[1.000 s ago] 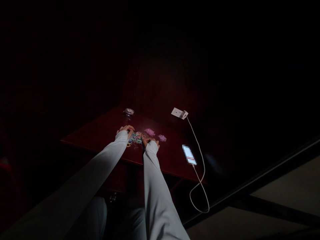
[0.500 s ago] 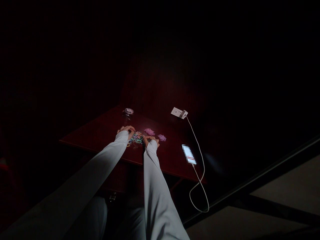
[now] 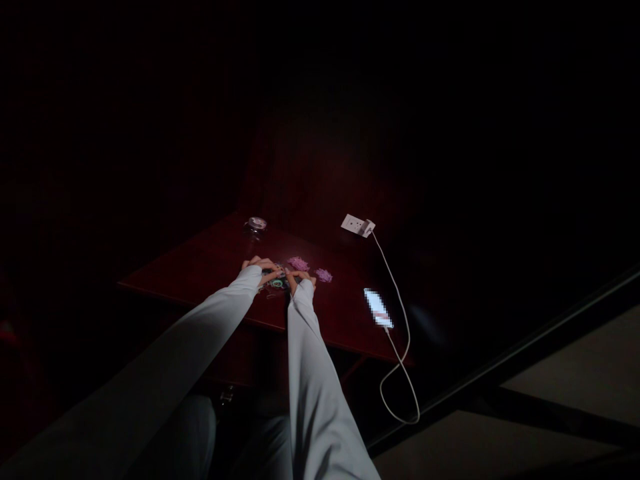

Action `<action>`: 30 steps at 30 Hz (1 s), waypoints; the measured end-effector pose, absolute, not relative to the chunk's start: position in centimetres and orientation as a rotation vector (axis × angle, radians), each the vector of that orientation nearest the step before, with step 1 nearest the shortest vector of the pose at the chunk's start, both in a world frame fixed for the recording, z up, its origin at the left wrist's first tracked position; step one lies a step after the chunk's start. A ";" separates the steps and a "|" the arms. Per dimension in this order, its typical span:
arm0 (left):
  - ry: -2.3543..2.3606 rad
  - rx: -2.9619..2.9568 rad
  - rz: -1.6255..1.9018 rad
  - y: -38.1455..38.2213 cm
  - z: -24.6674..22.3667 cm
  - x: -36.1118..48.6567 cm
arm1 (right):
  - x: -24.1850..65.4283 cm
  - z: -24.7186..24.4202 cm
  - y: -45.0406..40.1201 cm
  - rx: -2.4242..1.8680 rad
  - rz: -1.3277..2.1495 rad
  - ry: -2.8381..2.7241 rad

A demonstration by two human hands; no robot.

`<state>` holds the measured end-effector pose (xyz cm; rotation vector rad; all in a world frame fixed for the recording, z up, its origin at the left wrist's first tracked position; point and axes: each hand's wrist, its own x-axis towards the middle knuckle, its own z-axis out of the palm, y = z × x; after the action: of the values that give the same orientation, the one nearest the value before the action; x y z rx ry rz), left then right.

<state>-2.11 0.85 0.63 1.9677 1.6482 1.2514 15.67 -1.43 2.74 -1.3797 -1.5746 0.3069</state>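
Observation:
A pile of small coloured elastic bands (image 3: 277,285) lies near the front edge of the dark red table, mostly covered by my hands. My left hand (image 3: 263,266) reaches over it from the left, its fingers stretched out across the bands. At the pile's right side, my right hand (image 3: 301,276) has its thumb and index fingertips close together in a pinch. What lies between those tips is too small to make out. Just beyond my right hand is a heap of pink bands (image 3: 299,264); a purple heap (image 3: 325,275) sits to its right.
A clear round container (image 3: 257,224) stands at the back left of the table (image 3: 195,260). Farther right lies a lit phone (image 3: 379,308). Its white cable (image 3: 399,287) loops past the table edge up to a wall socket (image 3: 354,225). The surroundings are very dark.
My left hand has moved right, over the pile, and now covers more of the bands. My right hand has barely shifted. The pink and purple heaps look the same.

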 end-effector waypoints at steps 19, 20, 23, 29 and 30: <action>1.652 1.923 1.276 0.4 1.1 -2.0 | 15.6 3.2 -1.8 -1.437 0.318 -1.610; 1.656 1.918 1.273 0.4 1.1 -2.0 | 15.6 3.2 -1.8 -1.438 0.327 -1.623; 1.676 1.910 1.254 0.4 1.1 -2.0 | 15.6 3.0 -1.8 -1.424 0.321 -1.641; 1.681 1.919 1.234 0.6 1.1 -2.0 | 15.6 2.8 -1.9 -1.409 0.289 -1.657; 1.681 1.921 1.233 0.6 1.1 -2.0 | 15.7 2.8 -1.9 -1.404 0.289 -1.658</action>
<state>-1.97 0.56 1.09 1.9211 1.6811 1.2333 15.66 -1.87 2.85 -1.4039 -1.6584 0.2886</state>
